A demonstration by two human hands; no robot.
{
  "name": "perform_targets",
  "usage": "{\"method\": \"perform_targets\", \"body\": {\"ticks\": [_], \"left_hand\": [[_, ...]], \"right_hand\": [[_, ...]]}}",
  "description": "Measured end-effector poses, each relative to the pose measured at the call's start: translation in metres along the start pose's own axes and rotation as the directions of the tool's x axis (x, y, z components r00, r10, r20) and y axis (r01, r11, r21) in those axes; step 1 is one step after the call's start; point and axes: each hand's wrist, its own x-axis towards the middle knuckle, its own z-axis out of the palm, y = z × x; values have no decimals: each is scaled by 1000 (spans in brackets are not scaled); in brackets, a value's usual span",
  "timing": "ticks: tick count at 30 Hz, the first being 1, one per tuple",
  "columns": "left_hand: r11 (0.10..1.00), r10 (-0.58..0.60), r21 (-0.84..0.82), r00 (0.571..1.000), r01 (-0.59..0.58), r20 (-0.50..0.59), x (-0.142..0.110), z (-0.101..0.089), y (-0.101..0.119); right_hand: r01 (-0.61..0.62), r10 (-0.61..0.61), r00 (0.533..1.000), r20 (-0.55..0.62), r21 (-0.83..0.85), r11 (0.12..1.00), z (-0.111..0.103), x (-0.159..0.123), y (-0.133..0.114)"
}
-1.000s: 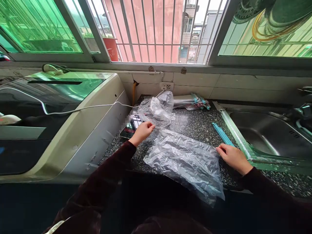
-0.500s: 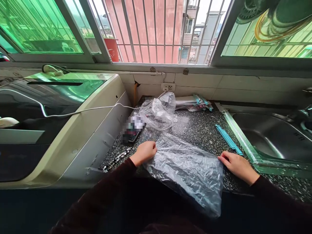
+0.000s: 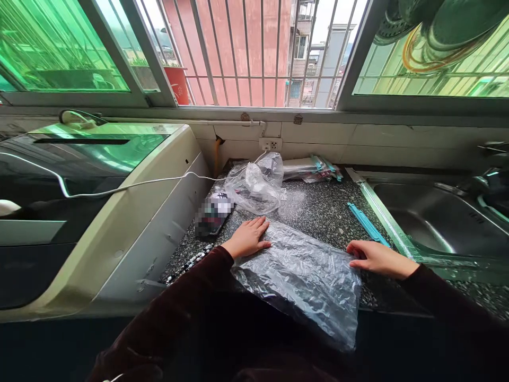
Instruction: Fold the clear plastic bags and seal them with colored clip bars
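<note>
A clear, crinkled plastic bag lies flat on the speckled counter, its near edge hanging over the front. My left hand rests palm down on the bag's upper left corner, fingers stretched out and thumb apart. At the bag's right corner, the curled fingers and thumb of my right hand hold the edge. Just beyond that hand is a bundle of thin blue strips. Behind the bag sits another crumpled clear plastic bag.
A phone, partly blurred out, lies left of the bags. A white cable runs from the wall socket across the washing machine. Packed strips in plastic lie by the wall. At right is a metal sink.
My left hand came down and nearer, pinched the bag's left corner, then flattened onto it. The bag now lies flatter. My right hand stays at the right corner, its grip shifted slightly.
</note>
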Motion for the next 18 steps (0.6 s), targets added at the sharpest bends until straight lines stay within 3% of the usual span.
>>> {"method": "perform_targets", "body": {"ticks": [5,10,12,14,16,18], "left_hand": [[999,4,41,1000,-3,-14,-2,15,-11],[996,-54,75,998,56,-29,-9,-4,-8],[994,-73,82,995,78,-66,-21,-16,8],[999,19,38,992,-14,-124,-38,-22,34],[983,176,-16,971,-181,-162,-58,-17,62],[969,233,-37,952,-245,-197,-76,-2,86]], "right_hand": [[-1,1,1000,10,20,1000,10,-13,7],[-25,27,995,95,-22,999,-4,-13,15],[-24,28,997,72,-49,999,-15,-6,11],[23,-24,1000,-15,-58,998,-25,7,0],[88,-92,994,-63,-68,994,-30,25,-17],[137,-141,989,-38,-100,986,-30,46,-37]]}}
